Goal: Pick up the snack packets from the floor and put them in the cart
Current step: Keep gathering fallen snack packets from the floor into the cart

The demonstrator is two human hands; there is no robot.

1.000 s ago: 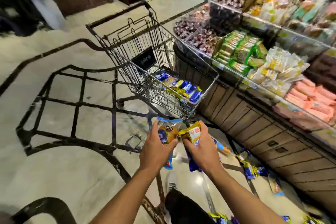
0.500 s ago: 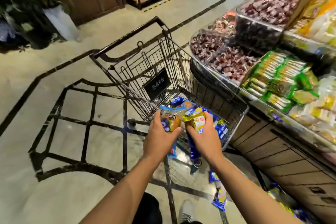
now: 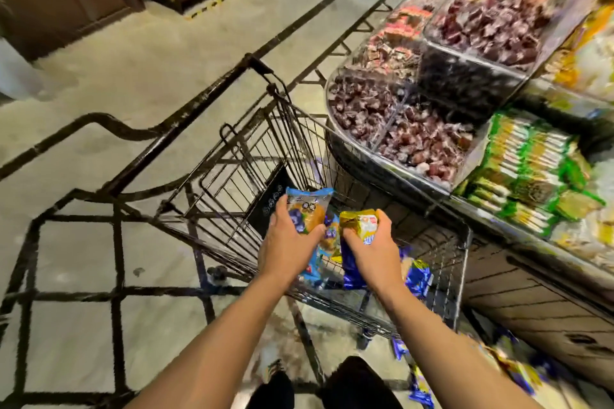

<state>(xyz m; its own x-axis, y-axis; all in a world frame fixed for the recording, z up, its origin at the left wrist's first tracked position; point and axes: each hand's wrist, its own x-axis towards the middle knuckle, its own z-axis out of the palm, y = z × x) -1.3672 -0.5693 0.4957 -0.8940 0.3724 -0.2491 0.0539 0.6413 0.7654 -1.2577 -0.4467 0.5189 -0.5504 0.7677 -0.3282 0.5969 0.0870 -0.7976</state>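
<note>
Over the cart (image 3: 461, 242), left hand (image 3: 287, 247) grip grasping blue packet (image 3: 307, 209), right hand (image 3: 372, 251) grasping yellow packet (image 3: 360, 224), print unreadable

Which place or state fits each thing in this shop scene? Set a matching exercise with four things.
Things:
1. blue packet
2. gold packet
3. cart
4. green packs

Places:
A. on the display shelf
B. standing on the patterned floor
C. gripped by the left hand
D. gripped by the right hand

Pairs: 1-C, 2-D, 3-B, 4-A
</note>
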